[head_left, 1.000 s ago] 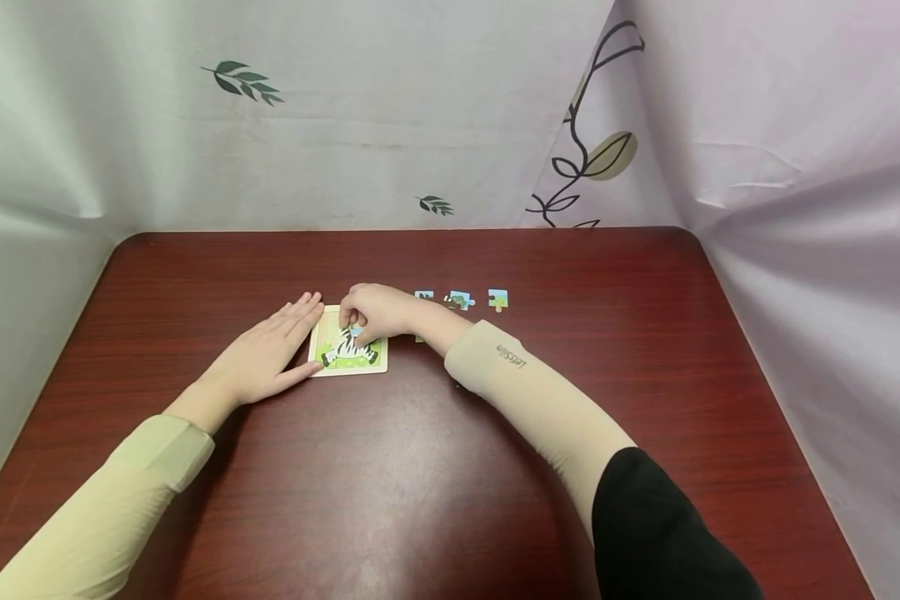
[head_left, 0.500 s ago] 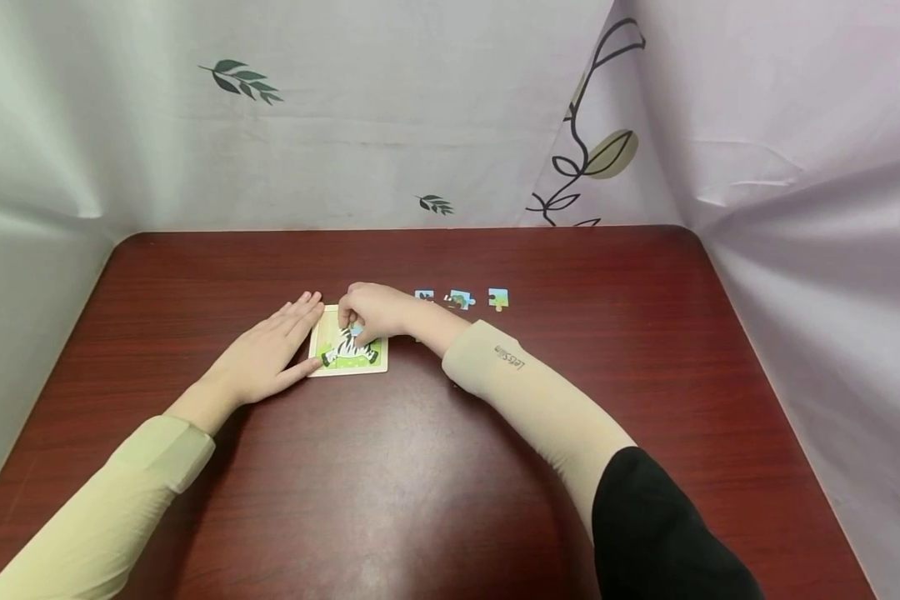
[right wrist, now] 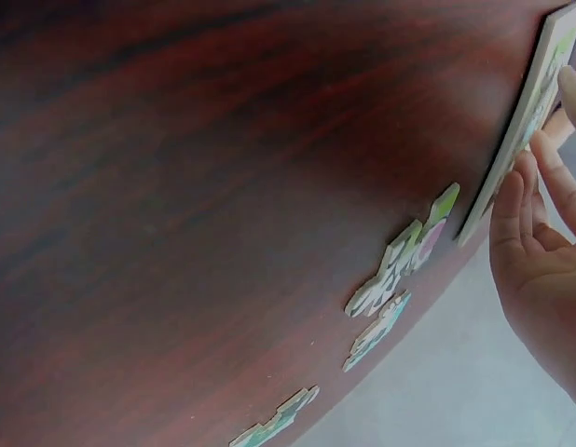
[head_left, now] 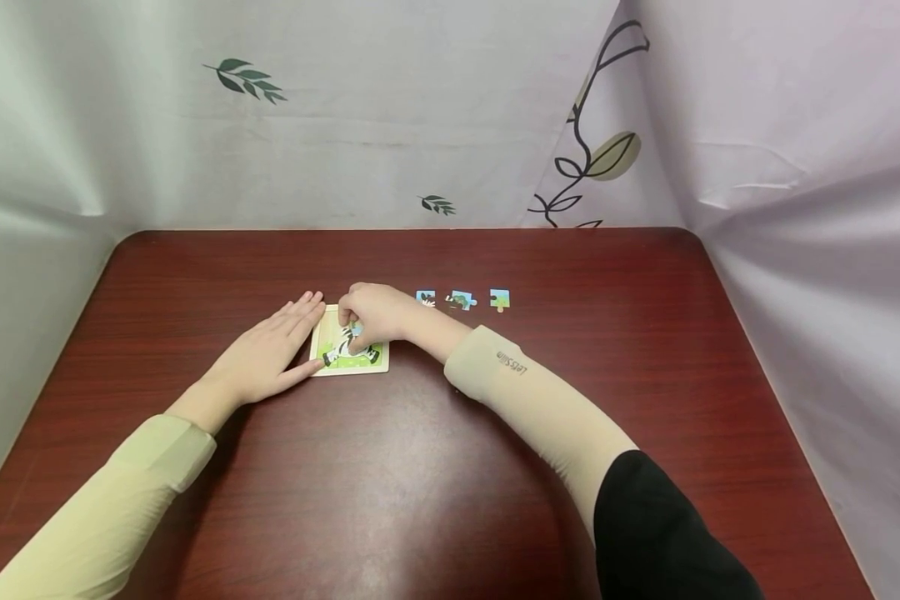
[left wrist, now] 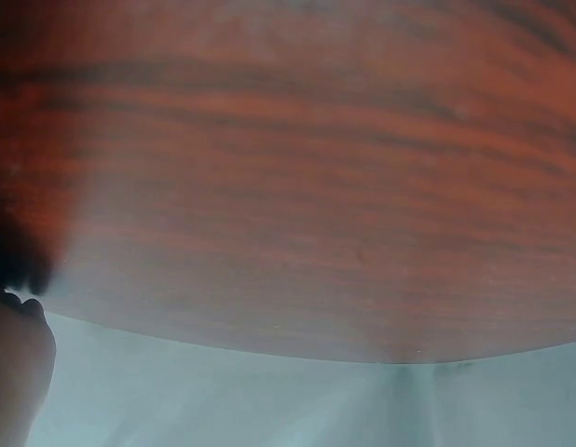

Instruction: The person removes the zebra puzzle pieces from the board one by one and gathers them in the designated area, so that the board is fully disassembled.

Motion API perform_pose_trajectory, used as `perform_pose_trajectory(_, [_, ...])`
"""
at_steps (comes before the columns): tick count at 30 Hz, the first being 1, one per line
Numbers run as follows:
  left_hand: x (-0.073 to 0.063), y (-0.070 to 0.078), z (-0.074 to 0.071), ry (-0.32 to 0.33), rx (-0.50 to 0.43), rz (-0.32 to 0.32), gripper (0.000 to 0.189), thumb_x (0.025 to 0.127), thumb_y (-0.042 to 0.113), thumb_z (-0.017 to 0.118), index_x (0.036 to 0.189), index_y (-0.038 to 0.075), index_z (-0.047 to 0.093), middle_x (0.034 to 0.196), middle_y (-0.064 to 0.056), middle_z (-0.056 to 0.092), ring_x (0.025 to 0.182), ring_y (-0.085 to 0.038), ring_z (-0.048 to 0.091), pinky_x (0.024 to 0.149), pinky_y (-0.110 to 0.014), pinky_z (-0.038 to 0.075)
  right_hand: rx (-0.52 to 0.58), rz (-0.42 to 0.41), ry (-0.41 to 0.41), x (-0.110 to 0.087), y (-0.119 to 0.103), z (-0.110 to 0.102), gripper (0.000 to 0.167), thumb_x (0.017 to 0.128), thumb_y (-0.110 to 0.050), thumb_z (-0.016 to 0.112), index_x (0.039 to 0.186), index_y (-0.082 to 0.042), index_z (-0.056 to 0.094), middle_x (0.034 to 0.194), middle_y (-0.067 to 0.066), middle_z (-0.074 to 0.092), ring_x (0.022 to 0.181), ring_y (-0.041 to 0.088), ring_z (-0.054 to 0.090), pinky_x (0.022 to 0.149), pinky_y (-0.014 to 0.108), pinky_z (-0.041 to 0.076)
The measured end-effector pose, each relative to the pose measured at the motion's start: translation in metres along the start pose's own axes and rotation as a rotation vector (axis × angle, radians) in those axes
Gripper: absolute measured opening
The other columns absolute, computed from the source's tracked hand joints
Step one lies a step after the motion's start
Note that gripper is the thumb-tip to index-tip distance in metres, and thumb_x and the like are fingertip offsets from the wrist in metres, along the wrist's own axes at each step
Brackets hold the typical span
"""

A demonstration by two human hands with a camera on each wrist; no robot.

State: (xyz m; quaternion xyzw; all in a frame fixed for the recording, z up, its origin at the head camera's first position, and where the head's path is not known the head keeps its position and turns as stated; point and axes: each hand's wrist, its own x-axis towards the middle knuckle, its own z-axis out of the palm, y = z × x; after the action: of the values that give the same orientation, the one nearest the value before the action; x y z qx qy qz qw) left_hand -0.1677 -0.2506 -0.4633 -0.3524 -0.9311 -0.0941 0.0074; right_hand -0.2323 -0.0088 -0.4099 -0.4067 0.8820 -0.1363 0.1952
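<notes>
In the head view a small square zebra puzzle tray (head_left: 351, 373) with a pale rim lies left of centre on the table. My left hand (head_left: 270, 350) lies flat along the tray's left side, fingers straight, thumb touching its lower left corner. Curled over the tray's upper right part, my right hand (head_left: 378, 310) pinches a puzzle piece (head_left: 356, 329) with blue on it between thumb and fingers, low against the picture. Bare wood shows at the tray's upper left. The right wrist view has my right hand (right wrist: 549, 270) beside the tray's edge (right wrist: 526, 126).
Loose puzzle pieces lie right of the tray: one with a zebra's head (head_left: 425, 297), a blue-green one (head_left: 462, 300), and a blue and green one (head_left: 499, 300). More pieces (right wrist: 390, 265) show in the right wrist view. A pale curtain (head_left: 345, 150) hangs behind the table (head_left: 390, 483).
My right thumb has shifted slightly down over the zebra picture, while the right hand stays over the tray. The left hand and loose pieces look unmoved.
</notes>
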Motion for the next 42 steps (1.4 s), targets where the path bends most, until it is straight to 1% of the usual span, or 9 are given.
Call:
perform_pose_trajectory(6, [0.0, -0.001, 0.002, 0.004, 0.0, 0.003, 0.087, 0.101, 0.039, 0.067, 0.164, -0.006, 0.029, 0.173, -0.026, 0.028, 0.163, -0.041, 0.026, 0.138, -0.042, 0.016, -0.012, 0.049, 0.015, -0.001, -0.005, 0.003, 0.042, 0.087, -0.032, 0.09, 0.12, -0.011, 0.073, 0.118, 0.003, 0.067, 0.108, 0.013, 0.062, 0.099, 0.026, 0.052])
perform_pose_trajectory(10, [0.0, -0.001, 0.001, 0.004, -0.004, 0.0, 0.087, 0.101, 0.039, 0.067, 0.164, -0.006, 0.028, 0.173, -0.026, 0.027, 0.163, -0.041, 0.026, 0.138, -0.043, 0.017, 0.018, 0.081, 0.022, -0.002, -0.006, 0.005, 0.043, 0.088, -0.03, 0.089, 0.123, -0.011, 0.073, 0.12, 0.003, 0.068, 0.11, 0.013, 0.062, 0.1, 0.025, 0.053])
perform_pose_trajectory(14, [-0.001, 0.0, 0.001, -0.003, -0.004, -0.006, 0.087, 0.102, 0.04, 0.066, 0.165, -0.005, 0.028, 0.174, -0.025, 0.027, 0.163, -0.04, 0.025, 0.138, -0.039, 0.015, 0.056, 0.093, 0.027, -0.002, -0.005, 0.008, 0.043, 0.089, -0.028, 0.088, 0.125, -0.011, 0.073, 0.119, 0.003, 0.069, 0.109, 0.013, 0.062, 0.098, 0.023, 0.053])
perform_pose_trajectory(19, [-0.001, 0.0, 0.001, -0.014, -0.002, -0.014, 0.087, 0.102, 0.04, 0.066, 0.165, -0.005, 0.027, 0.174, -0.025, 0.026, 0.164, -0.04, 0.024, 0.139, -0.036, 0.012, 0.085, 0.089, 0.033, -0.003, -0.004, 0.01, 0.042, 0.09, -0.027, 0.088, 0.126, -0.01, 0.072, 0.121, 0.004, 0.068, 0.111, 0.014, 0.061, 0.099, 0.022, 0.052])
perform_pose_trajectory(26, [0.0, 0.001, 0.0, -0.017, -0.011, -0.02, 0.087, 0.102, 0.04, 0.065, 0.165, -0.005, 0.026, 0.174, -0.024, 0.025, 0.164, -0.04, 0.024, 0.139, -0.038, 0.013, 0.095, 0.088, 0.046, -0.005, -0.002, 0.013, 0.041, 0.091, -0.029, 0.087, 0.124, -0.012, 0.07, 0.123, 0.005, 0.065, 0.113, 0.014, 0.06, 0.1, 0.024, 0.052])
perform_pose_trajectory(36, [-0.001, 0.001, 0.0, -0.005, -0.011, -0.01, 0.087, 0.102, 0.04, 0.066, 0.165, -0.005, 0.027, 0.174, -0.025, 0.027, 0.163, -0.04, 0.025, 0.138, -0.039, 0.015, 0.09, 0.053, 0.078, -0.008, 0.001, 0.015, 0.037, 0.091, -0.03, 0.087, 0.119, -0.017, 0.067, 0.118, 0.003, 0.059, 0.102, 0.013, 0.056, 0.089, 0.024, 0.051])
perform_pose_trajectory(39, [-0.001, 0.001, 0.0, -0.002, -0.007, -0.009, 0.087, 0.102, 0.04, 0.066, 0.165, -0.005, 0.028, 0.173, -0.025, 0.027, 0.163, -0.041, 0.026, 0.138, -0.039, 0.015, 0.099, 0.029, 0.095, -0.009, 0.002, 0.014, 0.032, 0.094, -0.028, 0.084, 0.119, -0.017, 0.068, 0.117, 0.003, 0.061, 0.1, 0.012, 0.057, 0.088, 0.024, 0.05])
perform_pose_trajectory(42, [-0.001, 0.001, 0.0, -0.003, -0.004, -0.012, 0.087, 0.102, 0.04, 0.066, 0.165, -0.005, 0.027, 0.173, -0.025, 0.027, 0.163, -0.041, 0.026, 0.138, -0.04, 0.015, 0.125, -0.01, 0.121, -0.01, 0.004, 0.012, 0.023, 0.097, -0.022, 0.079, 0.117, -0.014, 0.07, 0.112, 0.005, 0.063, 0.097, 0.014, 0.06, 0.086, 0.023, 0.05])
